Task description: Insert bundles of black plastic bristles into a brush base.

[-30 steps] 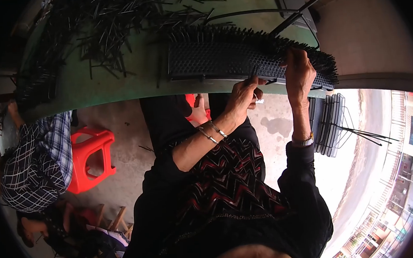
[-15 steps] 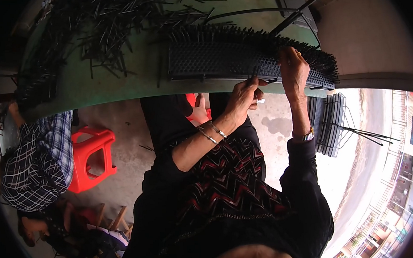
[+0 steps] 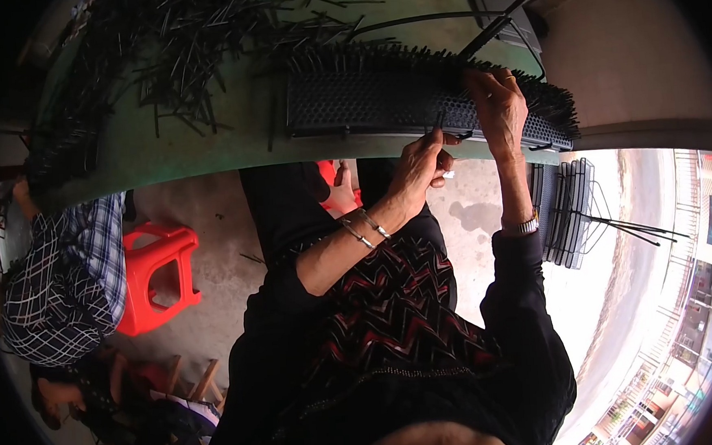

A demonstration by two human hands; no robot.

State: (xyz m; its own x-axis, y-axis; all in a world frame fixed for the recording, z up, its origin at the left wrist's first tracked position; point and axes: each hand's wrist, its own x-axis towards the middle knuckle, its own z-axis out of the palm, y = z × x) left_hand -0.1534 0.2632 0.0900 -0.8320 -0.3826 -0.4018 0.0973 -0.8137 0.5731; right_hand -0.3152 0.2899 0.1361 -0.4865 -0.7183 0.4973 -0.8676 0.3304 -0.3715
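Note:
A long black perforated panel (image 3: pixel 365 98) lies along the near edge of the green table, with a dense row of black bristle-like pins (image 3: pixel 395 54) sticking out on its far side. My right hand (image 3: pixel 498 116) is over the panel's right part, fingers bent and pinched together at the row of pins. What its fingertips hold is hidden. My left hand (image 3: pixel 420 170) is closed just in front of the panel's near edge, with a few thin black pins (image 3: pixel 439 121) poking up from its fingertips. A small white patch shows at its fingers.
Loose black pins (image 3: pixel 187 65) lie heaped on the green table (image 3: pixel 242 152) to the left. Black bent rods (image 3: pixel 491 31) rise behind the panel. Below the table stand a red stool (image 3: pixel 159 275) and, at right, stacked dark panels (image 3: pixel 566 214). Another person in a checked shirt (image 3: pixel 67 289) sits at left.
My right hand has shifted slightly left along the row of pins, its fingers turned a little. My left hand stays in almost the same place with its pins.

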